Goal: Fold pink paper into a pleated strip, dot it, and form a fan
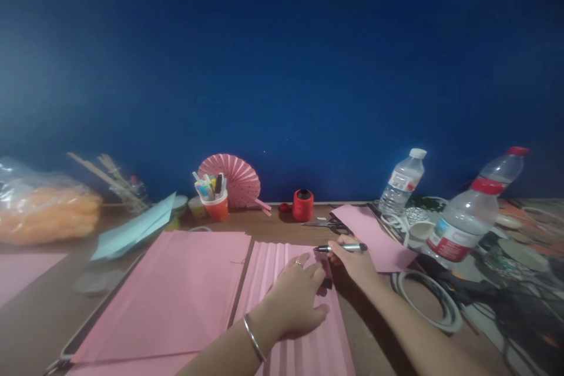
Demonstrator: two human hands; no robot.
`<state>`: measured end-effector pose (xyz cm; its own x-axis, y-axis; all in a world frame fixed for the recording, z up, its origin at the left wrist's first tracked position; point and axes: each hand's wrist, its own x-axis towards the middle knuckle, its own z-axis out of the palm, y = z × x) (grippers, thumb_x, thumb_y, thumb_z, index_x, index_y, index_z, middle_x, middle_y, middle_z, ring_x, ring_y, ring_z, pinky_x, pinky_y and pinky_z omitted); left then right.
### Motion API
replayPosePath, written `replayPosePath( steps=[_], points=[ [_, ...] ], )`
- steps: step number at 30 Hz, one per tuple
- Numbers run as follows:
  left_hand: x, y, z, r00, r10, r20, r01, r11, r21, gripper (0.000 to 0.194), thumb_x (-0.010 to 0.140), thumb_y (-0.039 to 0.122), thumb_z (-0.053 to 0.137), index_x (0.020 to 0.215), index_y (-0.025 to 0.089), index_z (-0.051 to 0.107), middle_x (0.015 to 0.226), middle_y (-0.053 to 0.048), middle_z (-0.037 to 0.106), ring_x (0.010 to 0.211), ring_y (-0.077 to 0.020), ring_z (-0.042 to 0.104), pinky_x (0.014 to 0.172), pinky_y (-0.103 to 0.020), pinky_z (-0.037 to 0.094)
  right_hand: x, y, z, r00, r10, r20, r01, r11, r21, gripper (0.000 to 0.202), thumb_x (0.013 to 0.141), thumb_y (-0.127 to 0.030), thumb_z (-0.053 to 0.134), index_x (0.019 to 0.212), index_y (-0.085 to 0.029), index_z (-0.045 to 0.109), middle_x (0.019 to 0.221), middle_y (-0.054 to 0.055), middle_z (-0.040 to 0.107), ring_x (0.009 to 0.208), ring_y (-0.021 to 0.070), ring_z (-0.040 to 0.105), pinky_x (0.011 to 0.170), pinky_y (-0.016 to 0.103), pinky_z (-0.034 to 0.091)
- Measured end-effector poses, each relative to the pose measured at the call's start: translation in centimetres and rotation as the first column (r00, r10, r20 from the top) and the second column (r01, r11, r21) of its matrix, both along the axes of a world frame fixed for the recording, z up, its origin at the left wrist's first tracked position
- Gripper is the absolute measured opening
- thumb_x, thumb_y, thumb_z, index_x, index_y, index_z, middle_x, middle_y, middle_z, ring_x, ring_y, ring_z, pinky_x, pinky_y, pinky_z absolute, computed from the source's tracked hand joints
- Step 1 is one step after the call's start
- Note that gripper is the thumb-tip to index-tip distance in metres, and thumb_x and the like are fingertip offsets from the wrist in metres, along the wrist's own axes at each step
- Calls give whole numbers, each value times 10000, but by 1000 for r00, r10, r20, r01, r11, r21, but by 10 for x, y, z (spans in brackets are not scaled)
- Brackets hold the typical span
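My left hand (296,294), with a ring and a silver bracelet, lies spread on a pleated pink paper (308,355). A small black object (326,284), perhaps a marker cap, shows beside its fingers. In my right hand (352,258) is a silver and black marker (348,247), its tip at the paper's upper right part. Flat pink sheets (171,294) lie to the left of the pleated paper.
Behind stand a cup of pens (215,207), a pink folded fan (231,179) and a red container (302,205). Scissors (328,225) and another pink sheet (374,238) lie near my right hand. Plastic bottles (462,226) and a coiled band (452,311) are at right.
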<state>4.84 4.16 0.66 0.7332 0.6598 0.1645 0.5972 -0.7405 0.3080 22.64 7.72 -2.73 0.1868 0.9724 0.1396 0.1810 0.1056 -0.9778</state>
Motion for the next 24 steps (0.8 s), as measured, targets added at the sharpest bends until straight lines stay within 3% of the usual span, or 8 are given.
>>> replayPosePath(
  steps=[6,12,18,24],
  points=[
    [-1,-3,3,999,-22,-49,25,998,60,219,745,326,486,916,191,513,944,-25,550,1074,-266,398,1001,-428,203,0,-1,2,999,35,22,-36,999,13,278,705,-371,559,518,-189,461,487,-10,577,440,124,525,436,217,415],
    [1,-5,4,993,-39,-110,57,986,158,250,855,295,343,1010,166,490,1063,-51,534,1164,-292,324,994,-461,198,6,-4,-5,991,-118,-68,113,990,-80,255,713,-365,544,557,-189,444,465,-7,578,416,129,531,395,207,406],
    [2,-7,6,989,-32,-143,60,979,194,250,860,264,337,1018,155,497,1004,-49,554,1136,-285,355,996,-459,197,5,-8,0,996,-94,3,94,993,-70,269,696,-352,543,527,-189,412,446,-13,567,412,117,528,397,192,397],
    [3,-6,7,989,-32,-142,58,982,180,275,873,268,316,1068,160,475,1073,-60,541,1196,-274,295,1005,-453,188,5,-6,3,998,-53,42,57,994,-93,255,684,-356,532,526,-196,412,454,-13,573,416,130,536,397,208,400]
  ],
)
